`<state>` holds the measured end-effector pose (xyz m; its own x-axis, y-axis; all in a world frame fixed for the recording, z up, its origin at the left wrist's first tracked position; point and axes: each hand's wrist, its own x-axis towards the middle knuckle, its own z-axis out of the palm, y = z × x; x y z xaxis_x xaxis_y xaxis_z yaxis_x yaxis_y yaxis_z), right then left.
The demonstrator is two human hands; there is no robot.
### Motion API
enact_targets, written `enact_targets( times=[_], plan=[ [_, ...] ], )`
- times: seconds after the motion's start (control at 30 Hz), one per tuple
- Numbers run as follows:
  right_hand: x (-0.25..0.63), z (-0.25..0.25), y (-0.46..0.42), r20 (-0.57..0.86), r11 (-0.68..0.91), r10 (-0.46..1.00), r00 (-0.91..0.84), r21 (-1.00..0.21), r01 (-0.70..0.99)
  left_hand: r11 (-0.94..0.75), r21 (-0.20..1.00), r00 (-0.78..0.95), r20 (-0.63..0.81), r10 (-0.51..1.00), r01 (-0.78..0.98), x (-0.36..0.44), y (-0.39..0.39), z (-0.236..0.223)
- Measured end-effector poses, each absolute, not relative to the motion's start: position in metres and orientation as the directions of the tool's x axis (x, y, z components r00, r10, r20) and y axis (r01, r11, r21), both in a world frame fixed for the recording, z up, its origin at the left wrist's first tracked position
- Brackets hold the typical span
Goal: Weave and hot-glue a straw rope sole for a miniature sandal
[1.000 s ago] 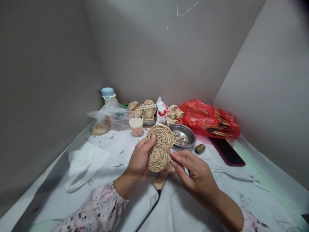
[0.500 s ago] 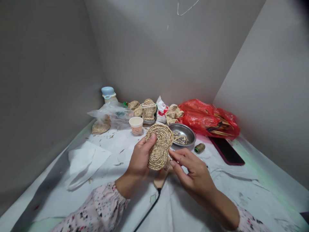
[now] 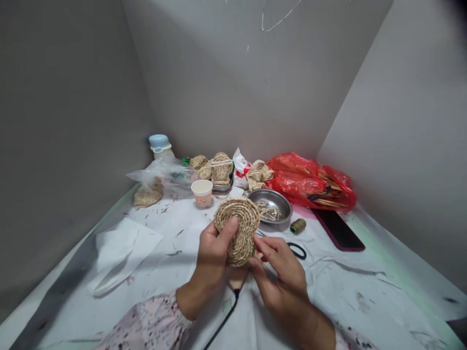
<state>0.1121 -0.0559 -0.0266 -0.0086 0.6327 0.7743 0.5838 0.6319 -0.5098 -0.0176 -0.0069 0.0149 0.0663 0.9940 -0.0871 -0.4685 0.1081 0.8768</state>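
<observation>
My left hand (image 3: pixel 215 255) grips a flat coiled straw piece (image 3: pixel 239 231) shaped like a kidney, with the thumb lying across its face. My right hand (image 3: pixel 280 277) pinches at the piece's lower right edge between thumb and forefinger. Anything thin in that pinch is too small to tell. Just below the piece, a wooden tool handle (image 3: pixel 238 277) with a black cord (image 3: pixel 222 323) lies partly hidden behind my hands. Black-handled scissors (image 3: pixel 297 250) lie to the right of my right hand.
A steel bowl (image 3: pixel 270 205) holds straw scraps. Nearby are a green thread spool (image 3: pixel 298 225), a dark phone (image 3: pixel 337 229) and a red bag of wooden sticks (image 3: pixel 306 182). Further back stand woven straw pieces (image 3: pixel 211 167), a paper cup (image 3: pixel 202 192) and a bottle (image 3: pixel 160 147). Grey walls enclose the sheet-covered surface.
The scissors now show beside my right hand. My hands and the straw piece sit slightly lower and further left in view, and the piece has turned a little.
</observation>
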Motion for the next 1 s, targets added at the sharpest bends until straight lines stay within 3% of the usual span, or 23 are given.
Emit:
enact_targets(
  times=[0.23,1.0],
  plan=[
    [0.1126,-0.0293,-0.055,0.79,0.636,0.613,0.002,-0.495,0.592,0.063,0.942,0.044,-0.051,0.998,-0.33,-0.0181,-0.0092,0.019],
    [0.1145,-0.034,-0.0537,0.768,0.625,0.64,0.037,-0.548,0.557,0.027,0.979,0.026,-0.022,0.999,-0.204,-0.0166,-0.0106,0.0223]
  ],
)
